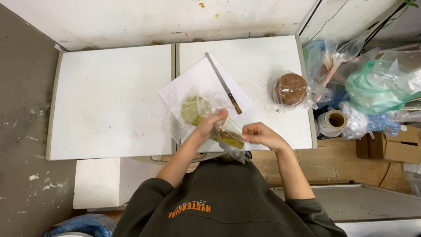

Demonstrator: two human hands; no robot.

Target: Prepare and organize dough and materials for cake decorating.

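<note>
Two hands at surface's near edge: left hand [211, 124] pinches clear plastic bag [206, 115] holding greenish clay disc [193, 109]; right hand [262, 135] clenched on bag's end. Film likely thin, slippery, limp; grip above contents.

A clear plastic bag [219, 127] of green leaves lies centre-table; another clear bag [291, 90] wraps a brown disc rightward.

Sheet of paper [199, 83] at table [109, 101] centre, across seam between two tabletops. Knife [223, 83] on paper, tip toward 11 o'clock, handle toward 5. Round leaf in plastic bag [195, 109] on paper's 6 o'clock edge, left hand [210, 125] on it. Right hand [261, 134] at 3 o'clock of left, apart. Wrapped clay disc [290, 89] at 3 o'clock of knife. Tape roll [335, 120] off table edge, 4 o'clock of disc.
</note>
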